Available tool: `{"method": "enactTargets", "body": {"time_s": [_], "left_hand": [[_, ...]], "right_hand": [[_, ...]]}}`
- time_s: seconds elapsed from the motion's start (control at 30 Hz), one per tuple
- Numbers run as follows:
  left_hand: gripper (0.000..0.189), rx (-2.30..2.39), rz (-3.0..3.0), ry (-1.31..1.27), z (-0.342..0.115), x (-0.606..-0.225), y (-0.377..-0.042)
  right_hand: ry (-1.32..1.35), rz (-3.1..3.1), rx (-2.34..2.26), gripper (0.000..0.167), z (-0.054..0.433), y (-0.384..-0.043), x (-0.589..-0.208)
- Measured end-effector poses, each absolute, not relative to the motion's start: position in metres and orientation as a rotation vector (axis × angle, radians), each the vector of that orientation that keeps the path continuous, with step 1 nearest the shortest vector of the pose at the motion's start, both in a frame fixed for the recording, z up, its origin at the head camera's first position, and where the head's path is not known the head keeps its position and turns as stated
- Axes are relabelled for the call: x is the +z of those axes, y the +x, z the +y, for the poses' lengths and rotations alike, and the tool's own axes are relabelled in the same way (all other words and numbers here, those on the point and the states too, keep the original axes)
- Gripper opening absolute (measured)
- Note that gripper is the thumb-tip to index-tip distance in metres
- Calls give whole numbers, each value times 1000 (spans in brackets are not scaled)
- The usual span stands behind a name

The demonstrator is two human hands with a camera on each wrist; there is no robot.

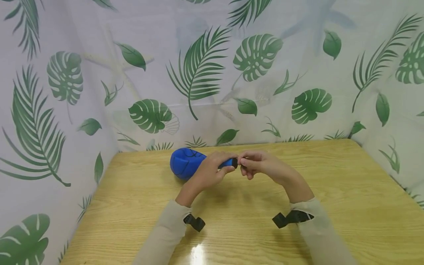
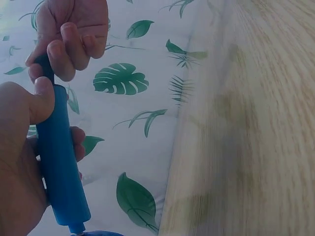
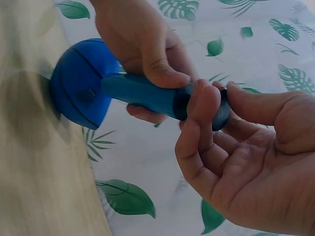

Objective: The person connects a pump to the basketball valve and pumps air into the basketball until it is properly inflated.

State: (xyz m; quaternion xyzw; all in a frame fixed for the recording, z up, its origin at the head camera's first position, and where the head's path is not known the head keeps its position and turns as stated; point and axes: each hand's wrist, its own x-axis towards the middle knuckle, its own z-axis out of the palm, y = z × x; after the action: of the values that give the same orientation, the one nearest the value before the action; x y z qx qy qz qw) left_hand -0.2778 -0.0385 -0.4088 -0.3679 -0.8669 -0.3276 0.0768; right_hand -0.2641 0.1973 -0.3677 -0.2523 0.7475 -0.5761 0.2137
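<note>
A blue ball (image 1: 186,162) with black lines sits on the table at the left, its surface creased and looking under-inflated in the head view. A slim blue hand pump (image 2: 64,157) points away from it, its narrow tip meeting the ball at the bottom of the left wrist view. My left hand (image 1: 210,167) wraps round the pump's barrel, thumb along its side. With thumb and fingers, my right hand (image 1: 260,165) pinches the pump's black handle (image 3: 221,115) at the far end. Fingers hide part of that handle.
The wooden table (image 1: 139,221) spreads out around both forearms. A white curtain (image 1: 212,81) printed with green leaves hangs behind it and on both sides. Black straps with small camera mounts (image 1: 195,222) circle the two wrists over pale sleeves.
</note>
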Motion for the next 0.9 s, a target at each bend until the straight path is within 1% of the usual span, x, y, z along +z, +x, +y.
{"method": "enactTargets", "body": {"time_s": [0.33,0.47,0.6,0.9], "left_hand": [[30,-1119,-2589,-1078,-53,-402,-296],[31,-1108,-2560,-1102,-56,-402,-303],[31,-1094,-2537,-1111,-58,-404,-307],[26,-983,-2483,-1131,-54,-409,-308]], "right_hand": [[-865,2153,-1620,17,236,-262,-334],[-871,2194,-1646,16,241,-261,-327],[-819,2182,-1680,15,230,-264,-332],[-637,2092,-1721,19,191,-276,-362]]}}
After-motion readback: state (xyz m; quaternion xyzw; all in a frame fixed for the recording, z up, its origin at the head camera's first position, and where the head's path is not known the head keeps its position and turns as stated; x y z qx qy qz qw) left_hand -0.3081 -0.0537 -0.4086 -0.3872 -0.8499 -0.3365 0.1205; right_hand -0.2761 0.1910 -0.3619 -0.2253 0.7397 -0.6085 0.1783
